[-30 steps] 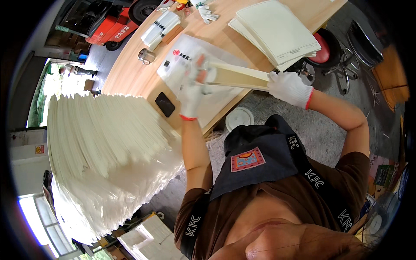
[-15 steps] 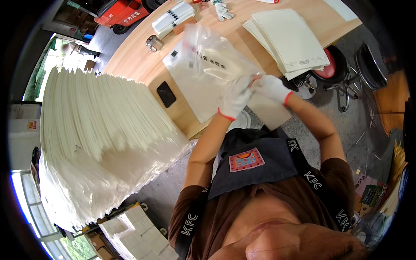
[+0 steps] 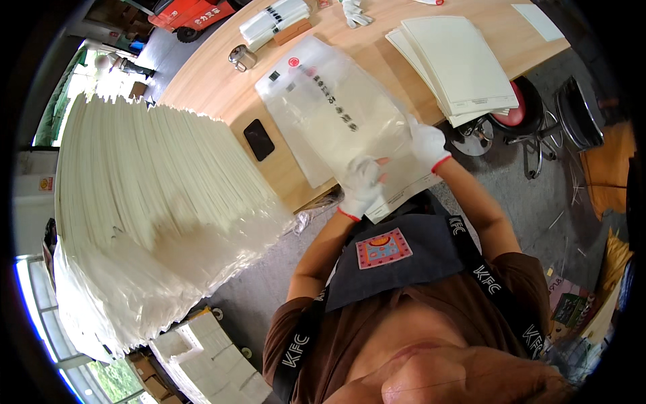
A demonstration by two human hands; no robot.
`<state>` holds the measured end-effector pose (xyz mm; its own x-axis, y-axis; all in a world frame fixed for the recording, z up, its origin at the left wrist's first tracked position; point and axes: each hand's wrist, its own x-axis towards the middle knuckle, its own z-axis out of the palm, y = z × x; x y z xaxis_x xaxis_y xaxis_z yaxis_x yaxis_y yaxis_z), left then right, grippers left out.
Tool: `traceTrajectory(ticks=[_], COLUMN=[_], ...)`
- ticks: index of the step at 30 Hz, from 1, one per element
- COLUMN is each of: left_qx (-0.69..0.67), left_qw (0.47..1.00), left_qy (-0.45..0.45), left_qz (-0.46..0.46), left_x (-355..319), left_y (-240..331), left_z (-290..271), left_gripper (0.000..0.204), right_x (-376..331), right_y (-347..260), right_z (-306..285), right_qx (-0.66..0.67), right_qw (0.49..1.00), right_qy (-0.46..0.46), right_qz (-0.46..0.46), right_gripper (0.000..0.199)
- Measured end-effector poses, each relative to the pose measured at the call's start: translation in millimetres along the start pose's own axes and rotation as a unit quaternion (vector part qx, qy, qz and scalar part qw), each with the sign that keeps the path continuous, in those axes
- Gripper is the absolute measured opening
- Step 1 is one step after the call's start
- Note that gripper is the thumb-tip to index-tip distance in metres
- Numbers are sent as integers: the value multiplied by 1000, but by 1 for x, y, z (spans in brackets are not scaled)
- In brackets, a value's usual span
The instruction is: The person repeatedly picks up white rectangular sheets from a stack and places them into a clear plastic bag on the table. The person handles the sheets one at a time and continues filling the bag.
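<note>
A clear plastic bag (image 3: 316, 101) with dark printing and a red round mark lies spread at the table's near edge. Pale sheets (image 3: 414, 192) are partly inside it, their near end sticking out over the edge toward my apron. My left hand (image 3: 362, 185), in a white glove with a red cuff, grips the bag's near left side, bare fingertips showing. On the opposite side my right hand (image 3: 428, 145), gloved alike, is closed at the bag's edge, its fingers partly hidden. Beneath the bag, to the left, shows a pale flat layer (image 3: 306, 165).
A black phone (image 3: 258, 140) and a metal cup (image 3: 241, 58) lie left of the bag. Rolled white bags (image 3: 274, 23) and a spare glove (image 3: 354, 12) are farther back. At right is a sheet stack (image 3: 461, 64), stools beyond. A tall plastic-wrapped stack (image 3: 161, 188) stands left.
My hands were together at the crumpled, lifted bag mouth; now they are apart on its two sides. The bag lies flatter, drawn over the sheets.
</note>
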<state>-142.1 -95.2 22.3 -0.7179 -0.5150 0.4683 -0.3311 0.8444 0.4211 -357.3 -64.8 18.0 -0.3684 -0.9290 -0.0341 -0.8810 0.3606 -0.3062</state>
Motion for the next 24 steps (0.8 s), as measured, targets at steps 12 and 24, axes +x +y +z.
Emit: traceTrajectory(ticks=[12, 24], left_qx=[-92, 24], left_qw=[954, 975], left_qy=[103, 25], left_qz=[-266, -221], left_x=[-144, -193], left_y=[4, -16], left_z=[-40, -9], left_gripper=[11, 16], right_x=[-98, -99], right_y=[8, 29], right_z=[-26, -37], right_qx=[-133, -187], right_qw=[968, 900], right_qy=[-195, -299], right_qz=[-89, -255], right_gripper=[17, 19])
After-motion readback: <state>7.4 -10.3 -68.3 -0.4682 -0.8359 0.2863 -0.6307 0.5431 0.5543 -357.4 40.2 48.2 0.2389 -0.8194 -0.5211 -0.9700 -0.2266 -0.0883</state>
